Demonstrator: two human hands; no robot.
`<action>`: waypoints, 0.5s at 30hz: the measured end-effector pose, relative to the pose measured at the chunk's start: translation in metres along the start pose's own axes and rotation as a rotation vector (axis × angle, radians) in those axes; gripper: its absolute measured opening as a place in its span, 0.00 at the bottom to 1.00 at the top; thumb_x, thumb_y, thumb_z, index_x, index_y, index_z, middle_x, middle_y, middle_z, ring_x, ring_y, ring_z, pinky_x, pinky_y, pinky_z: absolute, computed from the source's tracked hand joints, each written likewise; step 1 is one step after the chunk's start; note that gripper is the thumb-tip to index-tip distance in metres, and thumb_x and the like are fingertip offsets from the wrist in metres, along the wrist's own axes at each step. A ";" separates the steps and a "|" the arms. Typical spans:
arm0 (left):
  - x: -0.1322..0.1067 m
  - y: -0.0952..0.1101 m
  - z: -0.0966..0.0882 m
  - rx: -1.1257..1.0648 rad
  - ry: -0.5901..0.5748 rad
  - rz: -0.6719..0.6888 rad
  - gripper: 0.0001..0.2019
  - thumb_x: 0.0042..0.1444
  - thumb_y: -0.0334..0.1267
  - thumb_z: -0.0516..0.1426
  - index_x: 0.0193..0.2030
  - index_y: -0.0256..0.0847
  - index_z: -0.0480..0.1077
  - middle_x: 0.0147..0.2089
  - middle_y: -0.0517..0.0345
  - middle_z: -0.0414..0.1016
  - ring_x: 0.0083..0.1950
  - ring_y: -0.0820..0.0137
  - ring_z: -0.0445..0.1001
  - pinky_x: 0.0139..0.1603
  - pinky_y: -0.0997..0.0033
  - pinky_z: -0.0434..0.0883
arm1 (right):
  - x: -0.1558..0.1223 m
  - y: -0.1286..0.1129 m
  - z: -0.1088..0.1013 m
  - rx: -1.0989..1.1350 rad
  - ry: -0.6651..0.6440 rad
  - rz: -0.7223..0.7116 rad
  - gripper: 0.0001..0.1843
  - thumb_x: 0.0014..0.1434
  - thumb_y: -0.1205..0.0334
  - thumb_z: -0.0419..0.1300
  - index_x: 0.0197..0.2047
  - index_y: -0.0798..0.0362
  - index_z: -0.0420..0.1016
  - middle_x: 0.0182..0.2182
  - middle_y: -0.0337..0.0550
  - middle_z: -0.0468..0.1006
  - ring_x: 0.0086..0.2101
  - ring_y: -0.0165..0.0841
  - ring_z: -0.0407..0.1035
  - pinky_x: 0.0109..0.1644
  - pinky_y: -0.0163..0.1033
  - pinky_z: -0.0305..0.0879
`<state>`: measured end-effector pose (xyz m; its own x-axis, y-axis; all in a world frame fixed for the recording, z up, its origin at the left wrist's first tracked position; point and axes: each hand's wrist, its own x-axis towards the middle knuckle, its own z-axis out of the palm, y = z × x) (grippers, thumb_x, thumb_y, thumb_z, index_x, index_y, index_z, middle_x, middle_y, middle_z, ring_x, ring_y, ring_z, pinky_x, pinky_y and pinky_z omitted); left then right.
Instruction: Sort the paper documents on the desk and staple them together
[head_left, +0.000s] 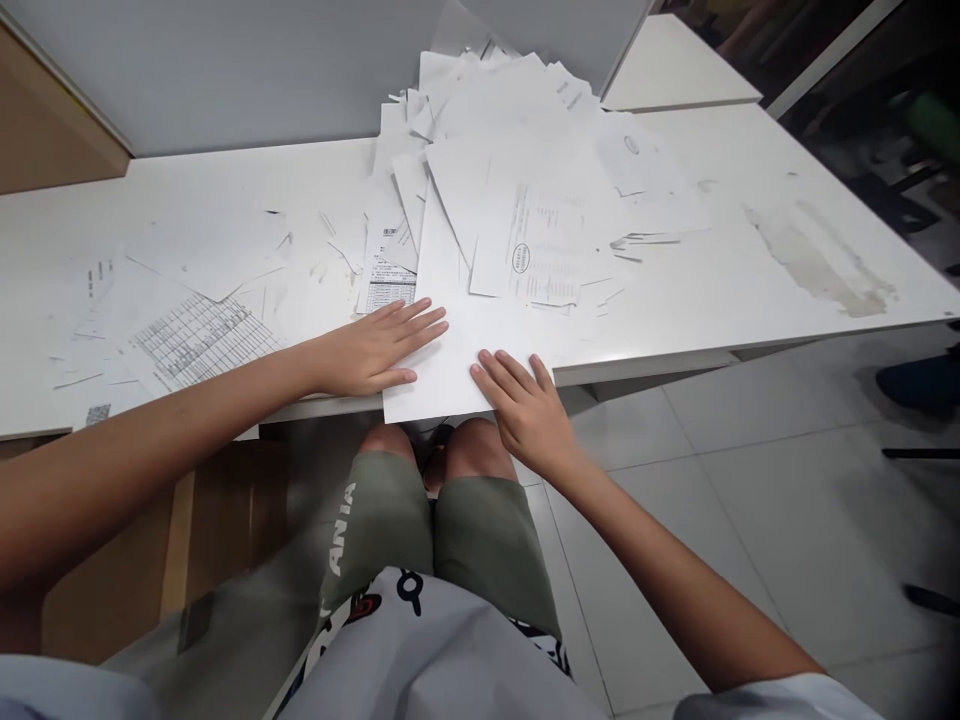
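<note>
A blank white sheet of paper point(457, 350) lies at the front of the table, its near edge sticking out over my knees. Flat on its left side rests my left hand point(386, 345), fingers stretched out and spread. On the right part of the same sheet lies my right hand point(525, 405), its fingers extended and touching the paper. Just beyond both hands, a printed sheet with a circled mark point(525, 240) overlaps the far part of the blank one. A large heap of loose papers point(510, 110) rises behind it against the grey partition.
More printed sheets, one with a grid table point(206, 340), spread over the left of the white table point(660, 290). Thin paper scraps point(649, 240) lie right of the heap. Peeled, stained surface point(825, 255) shows at the right. A grey partition point(262, 70) closes the back.
</note>
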<state>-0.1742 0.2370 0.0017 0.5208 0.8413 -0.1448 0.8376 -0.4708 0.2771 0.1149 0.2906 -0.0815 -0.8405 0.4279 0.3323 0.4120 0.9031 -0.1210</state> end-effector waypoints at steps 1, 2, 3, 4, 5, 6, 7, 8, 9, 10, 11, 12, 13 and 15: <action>0.001 0.000 0.002 0.004 -0.010 0.003 0.35 0.67 0.56 0.41 0.75 0.44 0.41 0.77 0.53 0.39 0.77 0.55 0.37 0.75 0.49 0.39 | 0.001 -0.001 0.001 0.002 0.004 0.000 0.32 0.65 0.72 0.45 0.71 0.52 0.54 0.68 0.47 0.59 0.66 0.43 0.54 0.70 0.57 0.44; 0.002 -0.001 0.004 0.008 -0.019 0.003 0.34 0.67 0.56 0.41 0.75 0.44 0.42 0.77 0.53 0.39 0.77 0.55 0.37 0.75 0.49 0.39 | 0.003 -0.003 0.001 0.004 0.009 0.002 0.32 0.65 0.72 0.45 0.71 0.52 0.54 0.68 0.47 0.60 0.66 0.42 0.54 0.70 0.57 0.44; 0.004 -0.001 0.006 0.014 -0.029 0.002 0.33 0.67 0.55 0.41 0.75 0.44 0.44 0.77 0.54 0.40 0.77 0.55 0.38 0.75 0.49 0.39 | 0.004 -0.005 0.001 0.006 0.015 0.008 0.32 0.65 0.72 0.45 0.71 0.52 0.54 0.68 0.47 0.60 0.66 0.43 0.55 0.70 0.57 0.44; 0.006 -0.001 0.007 0.022 -0.038 0.002 0.32 0.67 0.54 0.41 0.75 0.46 0.45 0.77 0.54 0.40 0.77 0.55 0.39 0.75 0.49 0.39 | 0.005 -0.007 0.001 0.006 0.020 0.016 0.32 0.65 0.72 0.45 0.72 0.52 0.54 0.68 0.47 0.60 0.66 0.43 0.55 0.70 0.58 0.44; 0.008 0.000 0.008 0.031 -0.046 0.004 0.31 0.68 0.53 0.41 0.75 0.47 0.46 0.77 0.55 0.40 0.77 0.56 0.39 0.75 0.49 0.39 | 0.005 -0.009 0.001 0.006 0.025 0.025 0.33 0.65 0.72 0.45 0.72 0.51 0.53 0.68 0.47 0.60 0.66 0.43 0.55 0.70 0.58 0.45; 0.009 0.001 0.008 0.041 -0.051 0.004 0.31 0.68 0.53 0.41 0.74 0.48 0.46 0.77 0.56 0.40 0.77 0.57 0.39 0.75 0.49 0.39 | 0.005 -0.010 0.001 0.005 0.029 0.032 0.33 0.64 0.73 0.45 0.72 0.51 0.53 0.68 0.48 0.60 0.66 0.43 0.55 0.70 0.58 0.45; 0.010 0.003 0.008 0.051 -0.052 0.004 0.31 0.67 0.53 0.41 0.74 0.49 0.46 0.77 0.57 0.40 0.77 0.57 0.39 0.75 0.50 0.39 | 0.003 -0.011 0.000 0.002 0.035 0.031 0.33 0.64 0.73 0.45 0.72 0.50 0.53 0.67 0.48 0.61 0.66 0.43 0.56 0.70 0.58 0.45; 0.009 0.005 0.007 0.058 -0.050 -0.002 0.31 0.67 0.54 0.41 0.74 0.49 0.45 0.77 0.57 0.40 0.77 0.57 0.39 0.75 0.50 0.40 | 0.000 -0.011 -0.001 -0.002 0.043 0.022 0.34 0.64 0.73 0.45 0.72 0.50 0.53 0.67 0.48 0.62 0.65 0.43 0.57 0.70 0.58 0.46; 0.007 0.006 0.007 0.064 -0.039 -0.017 0.32 0.67 0.54 0.40 0.75 0.49 0.44 0.77 0.57 0.39 0.77 0.58 0.38 0.75 0.51 0.40 | -0.003 -0.010 -0.002 -0.007 0.054 0.007 0.33 0.63 0.73 0.46 0.71 0.51 0.54 0.66 0.48 0.64 0.65 0.43 0.58 0.70 0.58 0.47; 0.002 0.006 0.006 0.066 -0.019 -0.039 0.32 0.67 0.55 0.40 0.75 0.47 0.42 0.78 0.56 0.38 0.77 0.58 0.38 0.75 0.51 0.40 | -0.006 -0.008 -0.004 -0.013 0.073 -0.013 0.33 0.63 0.74 0.46 0.71 0.51 0.56 0.65 0.47 0.65 0.65 0.43 0.58 0.70 0.58 0.47; -0.005 0.006 0.006 0.067 0.005 -0.064 0.33 0.67 0.56 0.39 0.75 0.45 0.40 0.78 0.54 0.37 0.77 0.58 0.37 0.75 0.51 0.40 | -0.007 -0.005 -0.007 -0.020 0.097 -0.031 0.33 0.63 0.74 0.47 0.70 0.51 0.56 0.64 0.47 0.67 0.64 0.43 0.59 0.70 0.58 0.47; -0.013 0.005 0.005 0.069 0.031 -0.088 0.34 0.68 0.56 0.39 0.76 0.44 0.39 0.78 0.52 0.36 0.77 0.58 0.36 0.75 0.51 0.40 | -0.007 -0.002 -0.011 -0.028 0.134 -0.038 0.33 0.62 0.74 0.47 0.70 0.52 0.57 0.63 0.47 0.68 0.64 0.43 0.60 0.70 0.58 0.48; -0.020 0.003 0.005 0.071 0.056 -0.104 0.34 0.68 0.56 0.38 0.76 0.43 0.38 0.78 0.51 0.35 0.77 0.58 0.36 0.75 0.51 0.40 | -0.005 0.000 -0.019 -0.043 0.184 -0.028 0.33 0.62 0.75 0.47 0.70 0.51 0.57 0.62 0.48 0.70 0.63 0.43 0.61 0.70 0.58 0.48; -0.023 -0.001 0.001 0.081 0.119 -0.101 0.34 0.68 0.55 0.38 0.75 0.42 0.40 0.77 0.49 0.38 0.77 0.58 0.37 0.75 0.51 0.42 | 0.004 -0.004 -0.048 -0.108 0.296 0.035 0.33 0.63 0.74 0.45 0.70 0.51 0.56 0.60 0.49 0.72 0.63 0.43 0.62 0.69 0.58 0.50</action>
<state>-0.1874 0.2178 0.0040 0.4138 0.9089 -0.0529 0.8979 -0.3978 0.1882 0.1267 0.2872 -0.0347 -0.6928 0.4159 0.5891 0.4875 0.8721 -0.0423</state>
